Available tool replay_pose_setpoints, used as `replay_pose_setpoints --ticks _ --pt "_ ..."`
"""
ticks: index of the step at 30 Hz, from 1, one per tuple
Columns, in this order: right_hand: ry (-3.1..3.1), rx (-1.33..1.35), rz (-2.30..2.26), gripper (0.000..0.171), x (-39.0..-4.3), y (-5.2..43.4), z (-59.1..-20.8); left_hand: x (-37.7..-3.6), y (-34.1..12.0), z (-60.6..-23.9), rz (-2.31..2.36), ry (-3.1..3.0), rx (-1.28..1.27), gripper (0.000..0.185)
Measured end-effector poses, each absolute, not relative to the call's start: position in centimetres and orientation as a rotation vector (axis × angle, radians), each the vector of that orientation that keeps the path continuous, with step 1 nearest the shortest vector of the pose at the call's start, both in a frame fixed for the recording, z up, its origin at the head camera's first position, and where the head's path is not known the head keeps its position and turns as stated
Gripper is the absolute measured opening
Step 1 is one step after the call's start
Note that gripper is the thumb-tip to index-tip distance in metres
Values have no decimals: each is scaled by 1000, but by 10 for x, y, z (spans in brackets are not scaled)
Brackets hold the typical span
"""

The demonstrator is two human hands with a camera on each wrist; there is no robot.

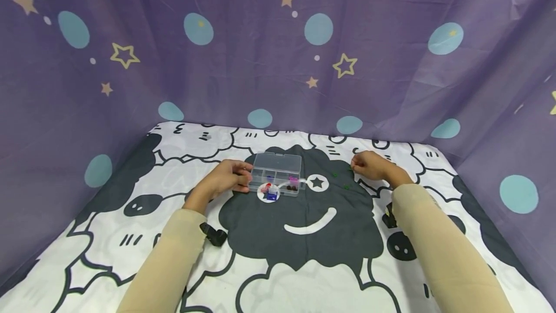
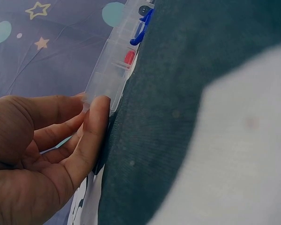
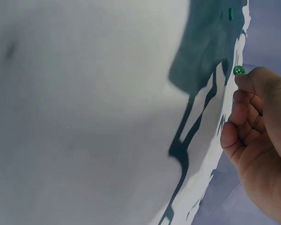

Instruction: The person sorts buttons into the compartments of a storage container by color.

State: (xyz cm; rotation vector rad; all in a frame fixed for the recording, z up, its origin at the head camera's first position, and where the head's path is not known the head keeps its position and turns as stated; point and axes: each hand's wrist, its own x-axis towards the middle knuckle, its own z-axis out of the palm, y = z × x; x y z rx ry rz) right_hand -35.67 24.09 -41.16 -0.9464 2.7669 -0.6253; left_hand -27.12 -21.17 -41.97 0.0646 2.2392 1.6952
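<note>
- Your right fingers (image 3: 246,79) are curling in and pinching a green bead (image 3: 239,70) at their tips; it is sitting just clear of the cloth (image 1: 304,255), right of the box (image 1: 276,173).
- The bead is looking tiny, hard, light and glossy, so I judge it is likely to slip or roll; you are doing well holding it at the very tips, thumb against forefinger.
- Two more green beads (image 1: 340,180) are lying loose on the dark patch between your right hand (image 1: 369,164) and the box, near but apart.
- Your left hand (image 1: 226,180) is steadying the box's left end, thumb and fingertips (image 2: 97,112) touching its wall; whether they are truly gripping it I cannot tell.
- The box is clear, stiff plastic, lid standing open, with red, blue and purple pieces showing in its compartments; it is probably light and apt to slide.
- Open cloth is lying between bead and box; the purple curtain (image 1: 278,52) is closing in behind and at both sides, well apart.
</note>
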Motion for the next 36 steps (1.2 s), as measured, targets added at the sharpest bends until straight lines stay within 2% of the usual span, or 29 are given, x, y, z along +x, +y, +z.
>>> replay_pose_setpoints --ticks 16,24,31,36 --pt "2733 -1021 -668 10 -353 203 -408 -267 -210 -419 1699 2246 81 44" --pt "2729 -1156 -632 22 -351 181 -401 -268 -209 -419 1696 2254 82 44" --pt "2731 -1248 -578 16 -350 161 -396 -268 -210 -418 1699 2251 90 44" --pt "2705 -1271 -579 19 -348 145 -392 -269 -211 -418 1703 2246 89 44"
